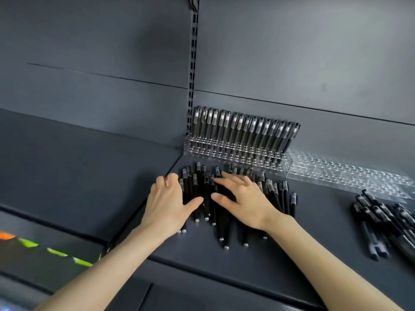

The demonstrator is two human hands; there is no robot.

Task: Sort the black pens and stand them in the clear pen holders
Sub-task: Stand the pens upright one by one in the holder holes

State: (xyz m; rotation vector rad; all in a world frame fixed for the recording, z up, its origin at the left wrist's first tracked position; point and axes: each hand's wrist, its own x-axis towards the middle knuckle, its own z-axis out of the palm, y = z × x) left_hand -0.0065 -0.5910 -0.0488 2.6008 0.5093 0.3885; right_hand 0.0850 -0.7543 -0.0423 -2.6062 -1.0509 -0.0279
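Observation:
A loose heap of black pens [226, 230] lies on the dark shelf, caps pointing away from me. My left hand [167, 203] rests on the heap's left edge, its thumb stretched across the pens. My right hand [243, 199] lies flat on top of the heap with fingers spread and straight. Behind the heap stands a clear pen holder [233, 153] with a row of several black pens [244, 129] upright along its back. A second clear pen holder [345, 176] with no pens in it sits to the right.
Another pile of black pens [386, 223] lies at the right edge of the shelf [292, 261]. A slotted upright [193, 70] runs up the grey back panel. Lower left, a shelf below shows orange and green labels [56, 252].

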